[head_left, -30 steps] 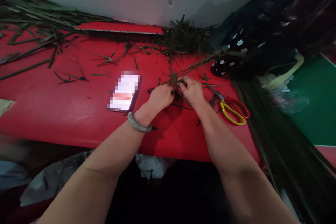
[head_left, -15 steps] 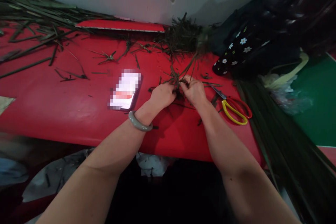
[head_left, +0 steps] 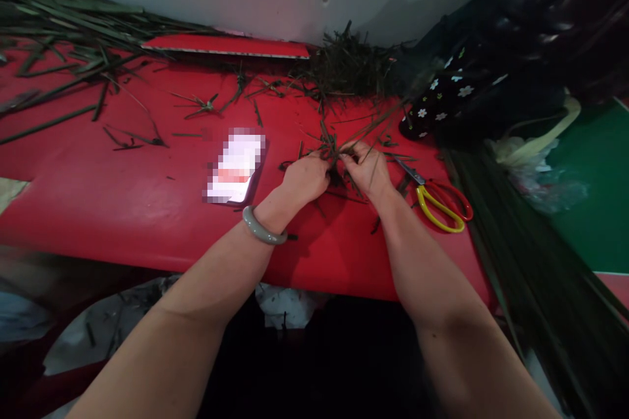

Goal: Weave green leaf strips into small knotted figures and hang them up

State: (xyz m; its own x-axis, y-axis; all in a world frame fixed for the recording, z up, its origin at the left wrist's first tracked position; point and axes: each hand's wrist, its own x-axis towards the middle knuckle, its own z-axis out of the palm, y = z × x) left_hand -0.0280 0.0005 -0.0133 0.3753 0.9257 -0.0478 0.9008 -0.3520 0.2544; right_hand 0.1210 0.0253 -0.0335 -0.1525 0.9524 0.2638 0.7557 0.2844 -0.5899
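Observation:
Between my hands is a small knot of dark green leaf strips, with thin ends sticking out to several sides. My left hand, with a grey bangle on its wrist, is closed on the left side of the knot. From the right, my right hand pinches strips at the knot between thumb and fingers. Long strips run up and right from there, blurred at their far ends. The fingertips partly hide the middle of the knot. Scissors with one yellow and one red handle lie just right of my right hand.
A phone with a lit screen lies left of my hands on the red table. Leaf scraps are heaped at the back. Long leaves lie far left, more leaves along the right edge. A flowered black item stands back right.
The long strips by my right hand have swung from pointing upward to pointing further right. Both hands stay at the knot, the right one slightly turned.

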